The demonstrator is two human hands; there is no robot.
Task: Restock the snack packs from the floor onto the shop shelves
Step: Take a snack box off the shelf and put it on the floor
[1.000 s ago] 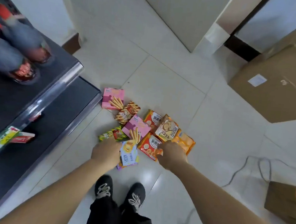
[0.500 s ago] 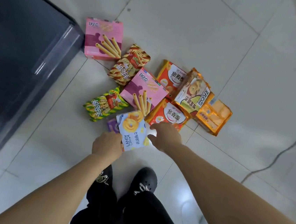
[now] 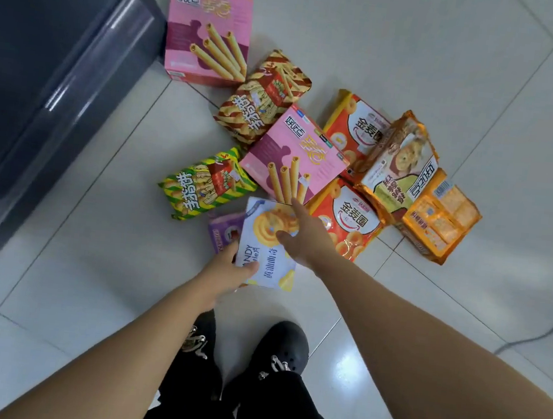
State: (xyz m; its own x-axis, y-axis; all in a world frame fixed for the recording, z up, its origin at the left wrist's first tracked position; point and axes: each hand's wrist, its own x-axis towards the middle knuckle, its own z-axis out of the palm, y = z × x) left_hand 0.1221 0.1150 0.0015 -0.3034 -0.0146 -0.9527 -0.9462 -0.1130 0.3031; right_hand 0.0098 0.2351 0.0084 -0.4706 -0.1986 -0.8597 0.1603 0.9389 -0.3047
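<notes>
Left hand (image 3: 228, 267) grips the lower-left corner of the white biscuit box (image 3: 264, 259), thumb on its face. The box is at centre frame, at the near edge of the snack packs (image 3: 202, 188) spread on the floor (image 3: 405, 45). Right hand (image 3: 309, 238) rests on the box's upper-right part, fingers straight, one fingertip reaching the pink box (image 3: 294, 153). A dark shelf (image 3: 44, 65) occupies the left of the frame.

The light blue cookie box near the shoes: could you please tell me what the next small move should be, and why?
Probably lift the light blue cookie box clear with the left hand. That hand pinches its near corner, the box lies partly over a purple pack, and the right hand is open above its far end, fingertips by the nearer pink box.
</notes>
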